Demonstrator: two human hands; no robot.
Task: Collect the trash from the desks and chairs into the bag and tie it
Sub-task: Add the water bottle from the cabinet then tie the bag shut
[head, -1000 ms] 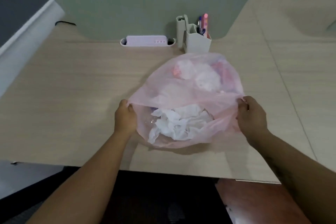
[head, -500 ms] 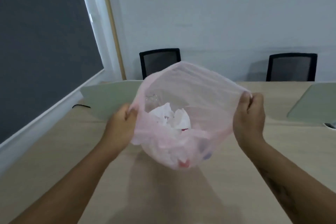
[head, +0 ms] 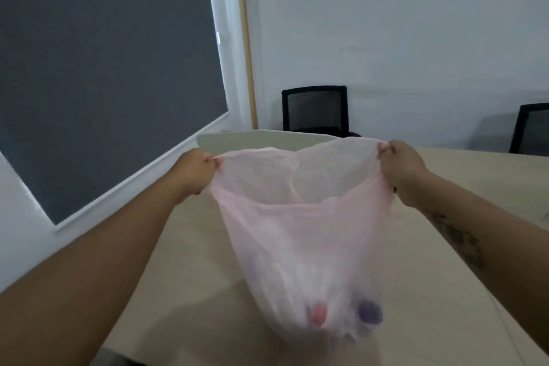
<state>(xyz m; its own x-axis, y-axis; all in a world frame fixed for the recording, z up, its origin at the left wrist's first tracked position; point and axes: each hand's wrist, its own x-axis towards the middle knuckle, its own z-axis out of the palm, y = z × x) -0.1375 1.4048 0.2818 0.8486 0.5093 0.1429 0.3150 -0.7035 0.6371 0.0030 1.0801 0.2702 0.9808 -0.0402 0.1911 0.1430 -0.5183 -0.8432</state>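
Note:
A thin pink plastic bag [head: 300, 235] hangs in the air above the wooden desk [head: 190, 291], stretched wide at its mouth. My left hand [head: 197, 171] pinches the left corner of the rim. My right hand [head: 401, 166] grips the right corner at about the same height. Trash has sunk to the bottom of the bag: white crumpled paper, a red lump [head: 318, 313] and a dark blue lump [head: 368, 312] show through the film, all blurred.
A pale green desk divider [head: 252, 140] stands behind the bag. Two black mesh chairs [head: 316, 110] [head: 531, 128] stand at the white back wall. A dark window blind [head: 104, 68] fills the left side.
The bag has been lifted off the desk and held up, its mouth pulled wider between both hands. The trash slid to the bottom. My view has tilted up toward the wall.

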